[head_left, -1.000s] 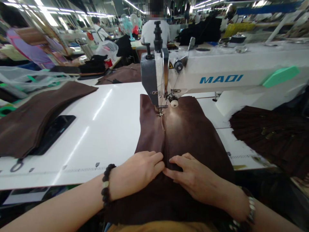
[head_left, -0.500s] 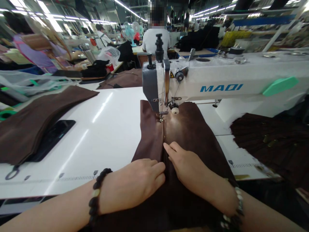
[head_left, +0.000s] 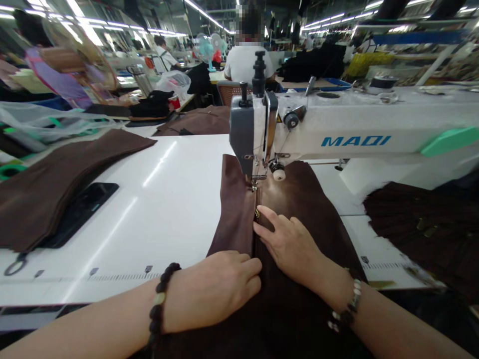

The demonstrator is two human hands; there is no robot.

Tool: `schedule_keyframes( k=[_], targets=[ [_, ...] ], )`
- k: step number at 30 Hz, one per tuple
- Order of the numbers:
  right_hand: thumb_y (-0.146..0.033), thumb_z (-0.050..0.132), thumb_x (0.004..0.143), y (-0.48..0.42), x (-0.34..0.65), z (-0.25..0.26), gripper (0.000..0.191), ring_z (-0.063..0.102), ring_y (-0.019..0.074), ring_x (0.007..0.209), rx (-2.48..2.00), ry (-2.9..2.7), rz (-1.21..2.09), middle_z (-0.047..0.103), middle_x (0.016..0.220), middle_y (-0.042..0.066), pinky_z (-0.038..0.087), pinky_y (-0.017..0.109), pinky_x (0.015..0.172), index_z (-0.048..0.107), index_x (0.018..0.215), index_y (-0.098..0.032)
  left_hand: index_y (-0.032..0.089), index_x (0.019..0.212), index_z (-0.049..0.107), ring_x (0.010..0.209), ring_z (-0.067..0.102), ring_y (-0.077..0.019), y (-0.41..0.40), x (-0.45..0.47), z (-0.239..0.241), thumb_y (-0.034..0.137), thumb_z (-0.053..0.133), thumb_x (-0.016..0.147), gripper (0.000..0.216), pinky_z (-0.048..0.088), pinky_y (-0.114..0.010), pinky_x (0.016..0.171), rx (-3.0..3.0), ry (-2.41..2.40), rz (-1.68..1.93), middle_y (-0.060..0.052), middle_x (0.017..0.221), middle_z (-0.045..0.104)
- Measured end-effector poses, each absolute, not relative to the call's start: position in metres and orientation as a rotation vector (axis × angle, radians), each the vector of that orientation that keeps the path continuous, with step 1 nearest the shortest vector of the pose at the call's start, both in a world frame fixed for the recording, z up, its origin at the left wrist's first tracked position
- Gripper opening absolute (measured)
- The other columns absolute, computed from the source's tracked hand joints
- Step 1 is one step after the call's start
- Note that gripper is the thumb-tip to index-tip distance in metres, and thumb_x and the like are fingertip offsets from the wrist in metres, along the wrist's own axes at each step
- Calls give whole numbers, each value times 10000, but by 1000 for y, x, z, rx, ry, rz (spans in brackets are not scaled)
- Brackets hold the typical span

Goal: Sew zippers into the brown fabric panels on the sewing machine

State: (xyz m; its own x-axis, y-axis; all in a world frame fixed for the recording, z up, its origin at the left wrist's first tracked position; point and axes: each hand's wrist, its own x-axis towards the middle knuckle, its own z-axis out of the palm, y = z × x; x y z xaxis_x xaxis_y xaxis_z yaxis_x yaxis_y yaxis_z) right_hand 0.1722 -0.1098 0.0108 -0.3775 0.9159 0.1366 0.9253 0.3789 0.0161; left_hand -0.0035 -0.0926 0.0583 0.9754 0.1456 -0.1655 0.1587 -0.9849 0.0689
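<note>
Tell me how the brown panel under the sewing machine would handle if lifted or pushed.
The brown panel would likely flop if lifted: it looks thin and seems to sag past the near edge of the white table. Pushed, it may slide easily, as the table looks glossy. It might bunch at the presser foot, positioned over it.

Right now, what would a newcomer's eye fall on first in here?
Probably the white sewing machine with blue lettering, spanning the right side. Next, the brown panel under its needle end, with the right hand at a small gold-coloured piece and the left hand nearer the camera.
</note>
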Motion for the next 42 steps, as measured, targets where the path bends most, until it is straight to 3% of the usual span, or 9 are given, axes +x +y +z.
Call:
schedule_keyframes(
  k=[3, 5, 8, 13, 20, 25, 31, 36, 42],
  targets=[
    [-229, 353, 887, -108, 174, 12, 346, 521, 191, 882, -1649, -2552, -107, 295, 1413, -4, 415, 351, 701, 456, 1209, -302, 165, 743, 487, 660, 456, -160, -91, -3, 58, 149, 458, 878, 139, 387, -292, 594, 3026, 228, -245, -5, 781, 495],
    [-240, 380, 875, -105, 174, 14, 362, 537, 190, 880, -1660, -2551, -49, 284, 1418, 25, 442, 344, 701, 440, 1231, -259, 165, 746, 490, 664, 459, -159, -90, -4, 58, 152, 447, 884, 146, 388, -293, 600, 3016, 215, -242, -6, 788, 500],
    [-297, 449, 845, -97, 175, 19, 422, 577, 196, 849, -1710, -2528, 41, 316, 1381, 88, 479, 329, 671, 411, 1259, -225, 164, 753, 496, 680, 471, -159, -89, -4, 55, 158, 439, 890, 148, 394, -293, 610, 3001, 208, -243, -6, 801, 505],
    [-395, 479, 824, -87, 174, 23, 442, 611, 219, 790, -1748, -2542, 52, 388, 1302, 108, 508, 349, 639, 446, 1233, -231, 161, 762, 500, 697, 485, -155, -85, -5, 50, 148, 440, 888, 140, 407, -282, 617, 2967, 205, -242, -6, 809, 507],
    [-345, 457, 844, -92, 174, 14, 495, 565, 230, 965, -1724, -2512, 22, 375, 1356, 102, 516, 352, 772, 416, 1275, -106, 164, 757, 512, 678, 483, -148, -83, -7, 51, 153, 457, 883, 138, 405, -277, 608, 2946, 170, -195, -8, 797, 513],
    [-333, 445, 860, -93, 177, 10, 465, 550, 219, 987, -1675, -2501, 29, 440, 1308, 80, 502, 352, 816, 420, 1278, -131, 164, 767, 516, 676, 488, -149, -81, -7, 50, 160, 453, 888, 137, 399, -277, 605, 2941, 176, -213, -10, 795, 517],
    [-319, 443, 863, -92, 175, 16, 383, 570, 207, 932, -1648, -2545, 27, 454, 1282, 67, 507, 335, 748, 462, 1234, -226, 169, 754, 503, 669, 485, -149, -82, -7, 51, 170, 475, 878, 127, 398, -278, 593, 2950, 188, -224, 2, 791, 507],
    [-305, 422, 872, -93, 175, 12, 361, 543, 196, 892, -1601, -2614, -82, 386, 1365, 37, 485, 346, 731, 489, 1208, -191, 165, 756, 509, 686, 495, -141, -77, -6, 46, 162, 472, 880, 129, 401, -262, 620, 2898, 164, -205, 4, 785, 510],
    [-281, 413, 877, -91, 176, 9, 338, 542, 205, 907, -1496, -2653, -89, 435, 1330, 54, 458, 361, 700, 499, 1181, -161, 162, 797, 528, 704, 508, -126, -70, -8, 42, 124, 502, 860, 78, 399, -232, 625, 2780, 133, -180, 5, 775, 523]
  ],
)
